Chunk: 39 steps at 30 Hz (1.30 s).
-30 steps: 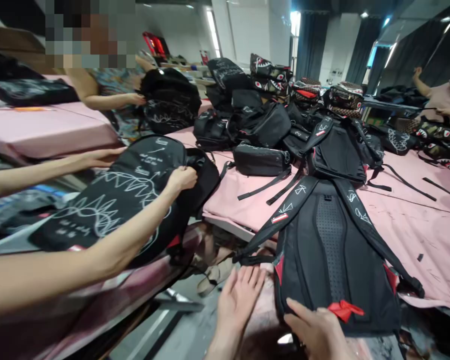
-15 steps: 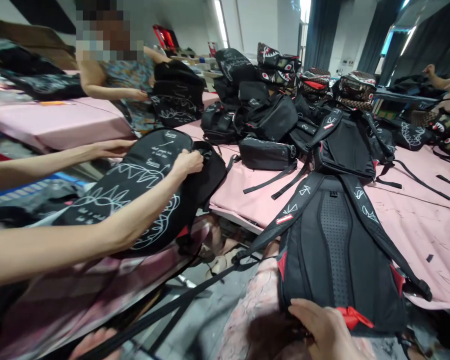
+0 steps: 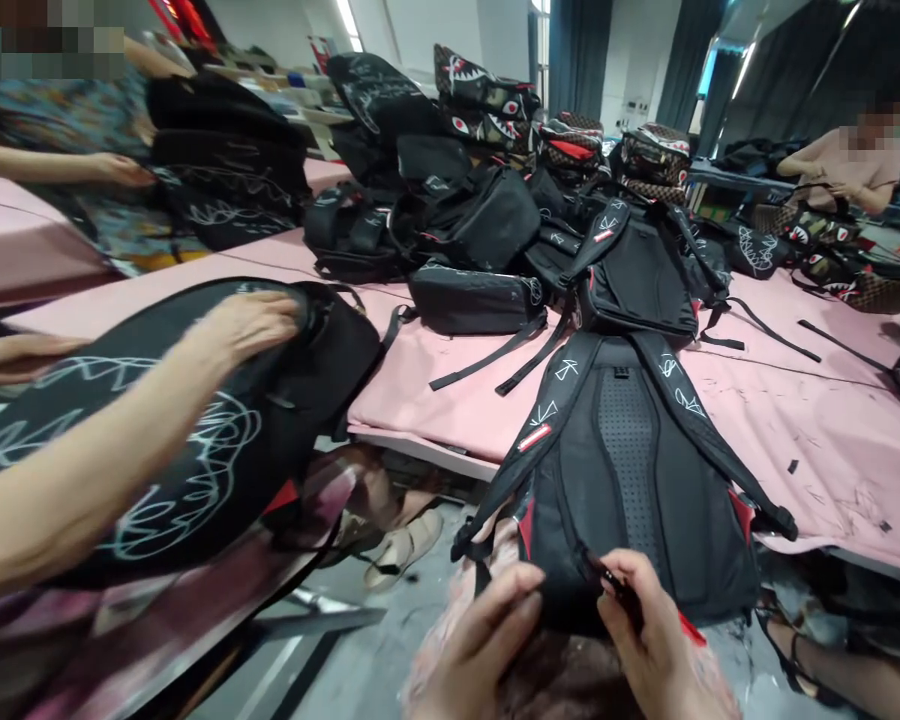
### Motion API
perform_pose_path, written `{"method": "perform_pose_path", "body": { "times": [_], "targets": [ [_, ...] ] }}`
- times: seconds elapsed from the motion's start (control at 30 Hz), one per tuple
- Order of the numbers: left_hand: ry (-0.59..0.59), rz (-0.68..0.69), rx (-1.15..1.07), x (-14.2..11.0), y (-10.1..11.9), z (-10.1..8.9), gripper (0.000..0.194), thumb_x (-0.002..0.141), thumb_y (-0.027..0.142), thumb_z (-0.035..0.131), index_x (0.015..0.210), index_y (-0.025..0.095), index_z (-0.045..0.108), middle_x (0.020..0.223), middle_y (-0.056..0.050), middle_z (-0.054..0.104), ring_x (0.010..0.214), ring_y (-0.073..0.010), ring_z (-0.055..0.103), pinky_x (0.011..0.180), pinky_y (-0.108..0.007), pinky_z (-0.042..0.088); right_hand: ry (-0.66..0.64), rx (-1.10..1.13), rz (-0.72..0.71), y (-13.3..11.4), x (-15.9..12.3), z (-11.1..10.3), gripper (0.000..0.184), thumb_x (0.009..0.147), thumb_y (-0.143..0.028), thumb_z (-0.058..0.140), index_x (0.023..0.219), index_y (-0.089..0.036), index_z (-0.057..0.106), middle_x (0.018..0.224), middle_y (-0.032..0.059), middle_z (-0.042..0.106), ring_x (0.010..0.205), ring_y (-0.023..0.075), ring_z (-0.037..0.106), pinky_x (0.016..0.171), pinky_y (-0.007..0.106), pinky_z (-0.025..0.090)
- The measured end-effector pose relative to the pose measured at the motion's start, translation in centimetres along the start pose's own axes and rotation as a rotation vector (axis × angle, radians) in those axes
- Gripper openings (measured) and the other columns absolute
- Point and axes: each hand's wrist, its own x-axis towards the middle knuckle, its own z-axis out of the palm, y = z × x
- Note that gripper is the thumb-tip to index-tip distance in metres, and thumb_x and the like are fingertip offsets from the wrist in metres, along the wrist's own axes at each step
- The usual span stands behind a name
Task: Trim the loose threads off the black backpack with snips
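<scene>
A black backpack (image 3: 694, 535) with white scribbles on its shoulder straps leans back-panel up from my lap against the table edge. My left hand (image 3: 487, 635) is closed in a pinch at its lower left corner, near a hanging black strap (image 3: 481, 565); what the fingers hold is hidden. My right hand (image 3: 649, 630) is closed around a small dark tool (image 3: 621, 588) at the bag's lower edge, its kind unclear. A red piece (image 3: 691, 630) shows beside that hand.
On the left, a co-worker's hand (image 3: 259, 325) rests on another scribbled black backpack (image 3: 195, 450). More black bags (image 3: 472, 300) and shark-mouth patterned bags (image 3: 487, 95) are piled on the pink table (image 3: 810, 430). Two other people handle bags further off.
The view has swung right and closer. My left hand has come from the far lower left to the backpack's lower corner. My right hand has turned, now showing the dark tool.
</scene>
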Motion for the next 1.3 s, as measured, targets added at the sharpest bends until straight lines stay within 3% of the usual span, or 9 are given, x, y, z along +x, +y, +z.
{"method": "perform_pose_path", "body": {
  "times": [0.07, 0.1, 0.2, 0.47, 0.67, 0.93, 1.07, 1.17, 1.3],
  "targets": [
    [-0.144, 0.03, -0.035, 0.0, -0.1, 0.9, 0.034, 0.057, 0.052, 0.067, 0.067, 0.02, 0.066, 0.067, -0.002, 0.06, 0.067, -0.0179, 0.053, 0.061, -0.025, 0.044, 0.054, 0.066, -0.006, 0.3, 0.3, -0.7, 0.019, 0.086, -0.025, 0.049, 0.104, -0.021, 0.051, 0.083, 0.002, 0.065, 0.072, 0.0124, 0.063, 0.064, 0.018, 0.05],
    [-0.141, 0.03, -0.09, 0.1, -0.2, 1.2, 0.033, 0.059, 0.05, 0.067, 0.07, 0.019, 0.065, 0.066, -0.001, 0.06, 0.065, -0.0161, 0.053, 0.059, -0.024, 0.044, 0.1, 0.085, -0.004, 0.5, 0.5, -1.0, 0.019, 0.085, -0.025, 0.051, 0.103, -0.02, 0.053, 0.084, 0.0025, 0.065, 0.072, 0.0128, 0.063, 0.064, 0.018, 0.051],
    [0.005, -0.009, -0.245, 0.6, -0.4, 1.4, 0.034, 0.058, 0.046, 0.071, 0.075, 0.017, 0.065, 0.068, -0.001, 0.063, 0.062, -0.0133, 0.055, 0.056, -0.021, 0.044, 0.176, 0.077, -0.019, 0.7, 0.8, -1.3, 0.019, 0.082, -0.022, 0.055, 0.101, -0.022, 0.056, 0.086, 0.0029, 0.064, 0.075, 0.0137, 0.063, 0.065, 0.02, 0.051],
    [0.22, 0.063, -0.283, 0.1, -1.2, 2.0, 0.033, 0.054, 0.04, 0.075, 0.078, 0.018, 0.07, 0.076, -0.002, 0.069, 0.07, -0.0156, 0.063, 0.064, -0.021, 0.05, -0.039, -0.004, -0.047, -0.1, 1.5, 0.5, 0.024, 0.078, -0.018, 0.057, 0.102, -0.022, 0.054, 0.083, 0.0015, 0.062, 0.07, 0.0126, 0.059, 0.06, 0.021, 0.046],
    [0.178, 0.147, -0.166, -0.2, -1.4, 2.3, 0.026, 0.058, 0.038, 0.072, 0.076, 0.019, 0.07, 0.077, -0.002, 0.069, 0.073, -0.0171, 0.063, 0.066, -0.022, 0.052, -0.054, -0.054, -0.165, -0.1, 2.3, 0.3, 0.013, 0.084, -0.019, 0.052, 0.096, -0.02, 0.055, 0.081, 0.0023, 0.062, 0.071, 0.0136, 0.059, 0.064, 0.024, 0.046],
    [0.185, 0.07, -0.159, -0.1, -2.0, 1.9, 0.032, 0.056, 0.043, 0.072, 0.076, 0.018, 0.068, 0.075, -0.003, 0.068, 0.072, -0.0168, 0.061, 0.064, -0.022, 0.05, -0.042, -0.034, -0.183, -0.1, 2.0, -0.1, 0.015, 0.084, -0.019, 0.052, 0.098, -0.019, 0.054, 0.08, 0.0032, 0.062, 0.07, 0.0133, 0.058, 0.062, 0.023, 0.044],
    [-0.026, 0.124, 0.013, -0.2, -0.5, -0.4, 0.04, 0.064, 0.054, 0.061, 0.066, 0.015, 0.068, 0.065, -0.005, 0.063, 0.06, -0.0158, 0.056, 0.054, -0.024, 0.046, -0.1, 0.061, -0.214, -0.5, 1.8, -1.0, 0.012, 0.082, -0.017, 0.054, 0.094, -0.02, 0.056, 0.078, 0.0016, 0.062, 0.069, 0.0124, 0.058, 0.062, 0.022, 0.043],
    [-0.119, 0.233, 0.171, 1.5, 1.4, -2.4, 0.045, 0.074, 0.056, 0.048, 0.069, 0.016, 0.068, 0.064, -0.005, 0.061, 0.062, -0.0172, 0.056, 0.06, -0.028, 0.047, -0.05, 0.191, -0.133, -0.4, 1.5, -1.5, 0.016, 0.079, -0.017, 0.058, 0.094, -0.021, 0.058, 0.077, 0.0008, 0.06, 0.068, 0.0118, 0.057, 0.062, 0.021, 0.043],
    [0.16, 0.323, 0.308, 8.0, 2.2, -3.4, 0.044, 0.066, 0.05, 0.057, 0.095, 0.017, 0.063, 0.102, -0.009, 0.063, 0.096, -0.0253, 0.056, 0.089, -0.039, 0.042, -0.001, 0.283, 0.198, 0.7, 1.6, -1.2, 0.014, 0.075, -0.02, 0.06, 0.089, -0.02, 0.06, 0.072, -0.0003, 0.06, 0.063, 0.0115, 0.056, 0.057, 0.02, 0.044]
  ]
}}
